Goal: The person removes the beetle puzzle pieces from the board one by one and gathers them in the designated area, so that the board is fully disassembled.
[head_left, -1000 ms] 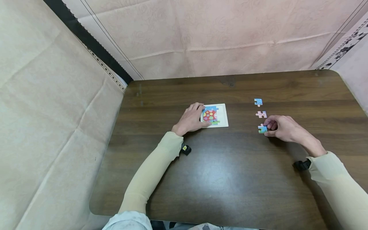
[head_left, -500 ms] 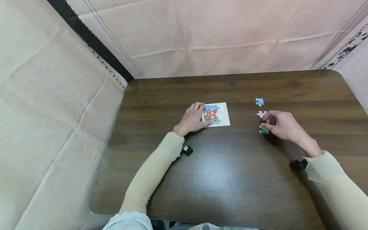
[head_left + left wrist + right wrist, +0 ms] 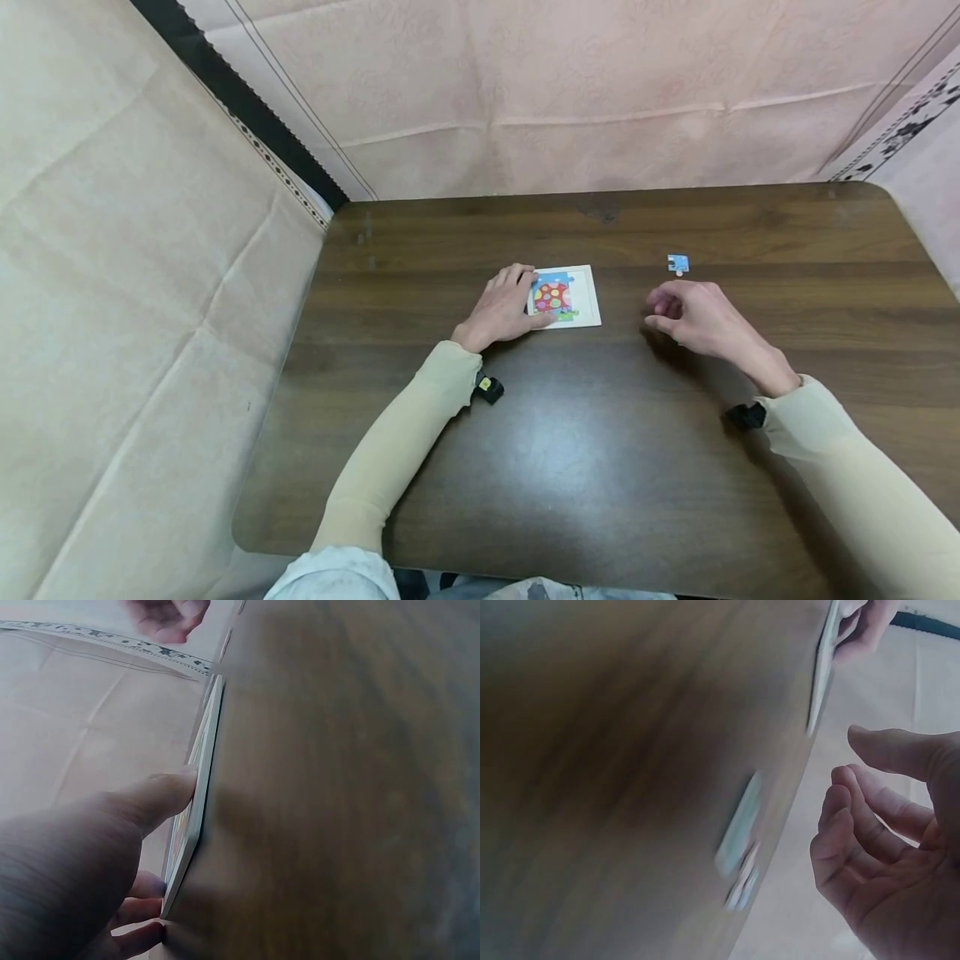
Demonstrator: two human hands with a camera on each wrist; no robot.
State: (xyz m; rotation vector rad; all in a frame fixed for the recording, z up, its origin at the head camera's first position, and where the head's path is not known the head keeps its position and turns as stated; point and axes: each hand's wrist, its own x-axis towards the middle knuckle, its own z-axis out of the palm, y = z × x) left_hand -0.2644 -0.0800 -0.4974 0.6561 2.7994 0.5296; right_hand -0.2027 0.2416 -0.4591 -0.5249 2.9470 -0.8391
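Note:
My left hand [image 3: 497, 310] holds the left end of a small white-framed jigsaw puzzle board [image 3: 588, 298]. Its thumb lies on the board and its fingers are at the edge, as the left wrist view shows. Red dotted artwork fills part of the board. My right hand [image 3: 699, 318] hovers above the table to the right, fingers loosely bent. Thumb and fingertips stand apart with nothing between them in the right wrist view. Below it lie a nearer puzzle piece [image 3: 739, 825] and a pinkish piece [image 3: 744, 871], both mostly hidden from the head view. A blue piece [image 3: 678, 263] lies beyond the hand.
The brown wooden table [image 3: 570, 450] has rounded corners. Pale cloth [image 3: 600, 100] hangs behind it and more cloth [image 3: 135, 292] hangs along the left side. Black cameras are strapped to both wrists.
My right hand has left the blue-green piece and shifted left and slightly away from me, now covering the pink and blue-green pieces in the head view. The left hand stays on the board.

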